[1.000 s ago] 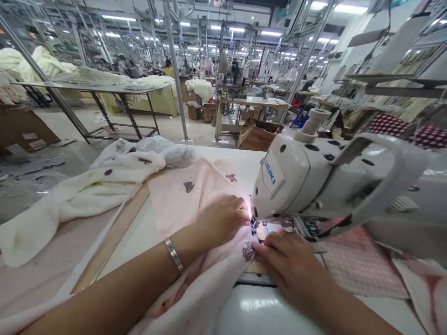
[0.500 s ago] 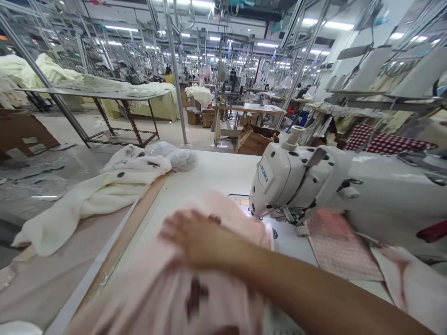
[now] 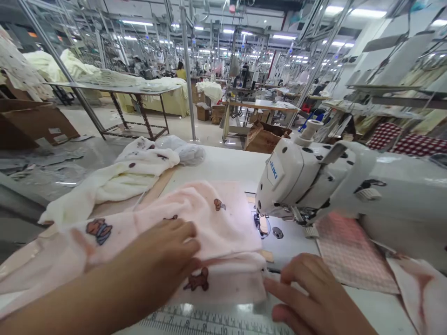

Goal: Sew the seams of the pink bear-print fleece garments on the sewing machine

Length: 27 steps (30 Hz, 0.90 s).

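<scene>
A folded pink fabric piece (image 3: 209, 223) with small printed animals lies on the white sewing table (image 3: 223, 163), just left of the needle of a white sewing machine (image 3: 314, 181). My left hand (image 3: 157, 256) rests flat on top of the pink fabric, fingers stretched out. My right hand (image 3: 307, 293) is at the fabric's lower right corner, fingers extended and touching its edge beside the machine's needle plate (image 3: 277, 232). A ruler strip (image 3: 209, 323) runs along the table's front edge under my hands.
A cream garment pile (image 3: 115, 179) lies at the table's far left. Checked pink cloth (image 3: 349, 256) lies under the machine arm. Beyond are a metal table (image 3: 115, 88) heaped with cloth, cardboard boxes (image 3: 263, 137), poles and other sewing stations with people far off.
The pink fabric has come out from under the needle and been pulled toward me and folded. My right hand swept over it and now sits at its right edge; my left lies on top.
</scene>
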{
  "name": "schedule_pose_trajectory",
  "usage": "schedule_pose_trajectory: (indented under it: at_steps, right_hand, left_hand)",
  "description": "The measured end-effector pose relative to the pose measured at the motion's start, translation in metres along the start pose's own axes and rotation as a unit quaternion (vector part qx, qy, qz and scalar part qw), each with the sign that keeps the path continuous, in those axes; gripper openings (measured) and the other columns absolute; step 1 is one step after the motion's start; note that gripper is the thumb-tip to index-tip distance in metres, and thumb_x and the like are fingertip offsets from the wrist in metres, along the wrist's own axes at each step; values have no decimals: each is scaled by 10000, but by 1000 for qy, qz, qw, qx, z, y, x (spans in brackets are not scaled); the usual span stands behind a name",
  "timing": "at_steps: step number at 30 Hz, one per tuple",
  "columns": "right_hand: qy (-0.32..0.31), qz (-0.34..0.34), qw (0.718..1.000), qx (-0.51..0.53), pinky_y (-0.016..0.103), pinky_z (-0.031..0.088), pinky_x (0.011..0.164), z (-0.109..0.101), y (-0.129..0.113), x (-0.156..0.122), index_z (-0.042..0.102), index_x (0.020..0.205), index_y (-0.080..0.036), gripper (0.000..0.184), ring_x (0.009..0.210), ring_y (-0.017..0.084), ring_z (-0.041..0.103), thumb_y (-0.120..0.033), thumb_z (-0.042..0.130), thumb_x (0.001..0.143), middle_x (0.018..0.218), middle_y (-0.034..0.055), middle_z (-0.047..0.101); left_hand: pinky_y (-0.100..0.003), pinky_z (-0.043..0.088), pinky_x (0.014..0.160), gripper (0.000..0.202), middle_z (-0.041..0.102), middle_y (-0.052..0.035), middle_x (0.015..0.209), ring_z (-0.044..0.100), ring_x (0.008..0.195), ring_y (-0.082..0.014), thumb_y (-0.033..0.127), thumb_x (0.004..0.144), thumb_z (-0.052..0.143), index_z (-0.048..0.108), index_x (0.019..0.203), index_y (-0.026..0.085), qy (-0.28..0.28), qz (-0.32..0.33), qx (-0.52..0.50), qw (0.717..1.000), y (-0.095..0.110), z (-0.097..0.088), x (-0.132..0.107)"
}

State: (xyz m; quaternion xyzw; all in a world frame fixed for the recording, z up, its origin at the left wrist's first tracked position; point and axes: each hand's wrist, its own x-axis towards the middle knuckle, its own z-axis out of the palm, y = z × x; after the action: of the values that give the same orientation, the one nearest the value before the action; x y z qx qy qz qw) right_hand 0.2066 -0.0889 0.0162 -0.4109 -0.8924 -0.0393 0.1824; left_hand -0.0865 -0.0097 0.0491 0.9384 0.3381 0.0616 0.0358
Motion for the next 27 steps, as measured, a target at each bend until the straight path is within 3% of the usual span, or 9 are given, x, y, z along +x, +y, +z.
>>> schedule_pose_trajectory:
  at_steps: [4, 7, 9, 12, 15, 17, 19, 23, 27]
  right_hand:
    - [7, -30, 995, 99, 296, 281, 569, 12, -6, 23, 546, 576, -215, 477, 604, 149, 432, -504, 356, 905, 584, -2, 491]
    - [-45, 19, 995, 92, 312, 281, 626, 16, -2, 26, 580, 715, -215, 379, 664, 160, 439, -398, 333, 936, 658, 5, 523]
    - [-82, 54, 994, 50, 338, 288, 688, 15, 2, 24, 588, 946, -236, 223, 721, 177, 451, -382, 423, 909, 753, 17, 552]
    - [-103, 83, 991, 29, 367, 286, 719, 15, 7, 22, 529, 1134, -299, 375, 741, 194, 451, -527, 495, 838, 786, 20, 541]
    - [-142, 114, 981, 68, 361, 288, 705, 15, 13, 21, 569, 1061, -325, 386, 769, 201, 457, -600, 498, 799, 798, 20, 522]
    - [-164, 131, 973, 91, 352, 288, 699, 12, 21, 20, 615, 837, -265, 333, 773, 194, 461, -583, 526, 792, 786, 16, 514]
    - [-168, 137, 969, 115, 330, 291, 679, 9, 30, 17, 607, 730, -231, 321, 740, 172, 468, -534, 538, 813, 749, 8, 505]
    - [-115, 175, 966, 150, 287, 319, 621, 6, 40, 15, 608, 921, -231, 223, 676, 155, 486, -430, 542, 845, 691, -3, 518]
    - [-97, 192, 971, 103, 265, 327, 585, 13, 39, 16, 576, 905, -221, 113, 658, 153, 494, -283, 583, 811, 673, -19, 528]
  left_hand:
    - [-343, 389, 602, 118, 567, -44, 780, 505, 686, -212, 185, 837, 465, 563, 770, 179, -40, 59, 16, 997, 39, 18, 62]
    - [-326, 375, 577, 115, 551, -30, 768, 490, 671, -200, 231, 845, 487, 539, 755, 182, -39, 70, -7, 997, 40, 34, 80]
    - [-319, 369, 585, 147, 537, -18, 738, 475, 661, -188, 226, 852, 482, 521, 718, 182, -23, 79, -24, 996, 34, 37, 83]
    - [-318, 366, 616, 152, 526, -25, 750, 453, 677, -176, 147, 857, 432, 512, 729, 167, 73, 84, -33, 993, 28, 34, 82]
    - [-320, 358, 640, 154, 522, -32, 789, 434, 702, -172, 125, 871, 413, 515, 762, 161, 137, 201, 7, 970, 28, 37, 71]
    - [-313, 359, 652, 157, 523, -23, 781, 430, 696, -162, 136, 891, 419, 524, 776, 162, 101, 280, 25, 954, 28, 44, 60]
    - [-307, 366, 677, 127, 539, -23, 801, 447, 717, -160, 160, 908, 422, 541, 865, 160, 68, 271, 12, 960, 27, 51, 51]
    - [-313, 370, 668, 169, 558, -26, 831, 485, 741, -187, 280, 891, 492, 524, 1019, 174, 37, 197, -5, 980, 34, 53, 52]
    - [-330, 374, 636, 263, 550, -31, 811, 483, 725, -209, 402, 850, 540, 542, 983, 174, 22, 203, 14, 979, 47, 45, 71]
